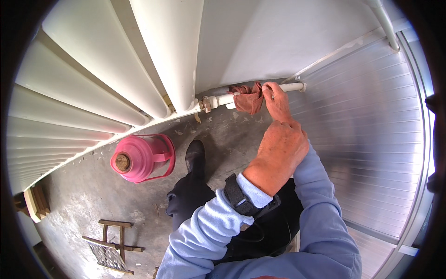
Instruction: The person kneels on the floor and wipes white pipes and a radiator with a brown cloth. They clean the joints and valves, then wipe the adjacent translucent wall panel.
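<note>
A reddish-brown cloth (248, 101) hangs draped over a white pipe (292, 87) beside the radiator. My right hand (277, 101) is over the pipe at the cloth's right edge, its fingers bent; whether they pinch the cloth is not clear. Across my right wrist lies my left hand (283, 144), its fingers closed around the cuff of the light blue right sleeve (315, 167). The left fingertips are mostly hidden beneath the hand. A black strap (240, 197) circles my left forearm over the sleeve.
A white column radiator (174, 52) runs along the left, joined to the pipe by a fitting (206, 104). A pink thermos flask (139, 158) with a cork stands on the concrete floor. Lower left is a folding stool (113, 246). A ribbed panel (366, 139) borders the right.
</note>
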Demonstrator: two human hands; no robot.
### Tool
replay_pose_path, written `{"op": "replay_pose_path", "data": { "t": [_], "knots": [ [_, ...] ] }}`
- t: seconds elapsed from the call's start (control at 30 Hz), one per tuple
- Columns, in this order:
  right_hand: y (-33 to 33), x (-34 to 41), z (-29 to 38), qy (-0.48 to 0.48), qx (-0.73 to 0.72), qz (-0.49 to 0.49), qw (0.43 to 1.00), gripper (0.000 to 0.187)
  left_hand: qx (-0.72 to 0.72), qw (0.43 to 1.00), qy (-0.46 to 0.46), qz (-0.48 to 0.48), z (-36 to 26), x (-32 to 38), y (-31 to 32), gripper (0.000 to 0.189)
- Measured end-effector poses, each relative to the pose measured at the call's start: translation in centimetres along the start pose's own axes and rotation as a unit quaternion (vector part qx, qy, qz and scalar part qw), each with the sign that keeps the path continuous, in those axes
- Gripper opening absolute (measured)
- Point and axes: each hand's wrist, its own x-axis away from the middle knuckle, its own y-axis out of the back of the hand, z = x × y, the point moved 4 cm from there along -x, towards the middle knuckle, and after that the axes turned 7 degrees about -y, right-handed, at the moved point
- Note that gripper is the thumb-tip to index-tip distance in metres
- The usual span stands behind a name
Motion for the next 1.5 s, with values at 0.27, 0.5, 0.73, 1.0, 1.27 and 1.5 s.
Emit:
{"op": "replay_pose_path", "data": {
  "t": [0.27,0.5,0.73,1.0,1.27,1.5],
  "knots": [
    [-2.8,0.4,1.5,0.203,0.173,0.041,0.963,0.055,-0.007,1.000,0.004,-0.005,-0.1,0.1,0.1,0.014],
    [-6.1,-0.3,2.3,0.201,0.330,0.098,0.917,0.059,0.020,1.000,0.014,0.011,0.0,0.0,-0.1,0.015],
    [-8.3,-0.4,4.2,0.232,0.346,0.132,0.900,0.050,0.007,1.000,0.010,-0.004,0.1,0.0,0.2,0.016],
    [-10.9,1.3,5.9,0.335,0.290,0.104,0.890,0.064,-0.006,1.000,0.004,-0.013,-0.3,-0.4,-0.4,0.015],
    [-10.7,0.7,5.5,0.282,0.290,0.125,0.906,0.057,0.003,1.000,0.003,-0.009,-0.4,-0.6,-0.9,0.015],
    [-5.4,-1.2,1.4,0.202,0.296,0.115,0.926,0.052,0.003,0.999,0.019,-0.029,0.2,-0.3,-0.5,0.017]
  ]
}}
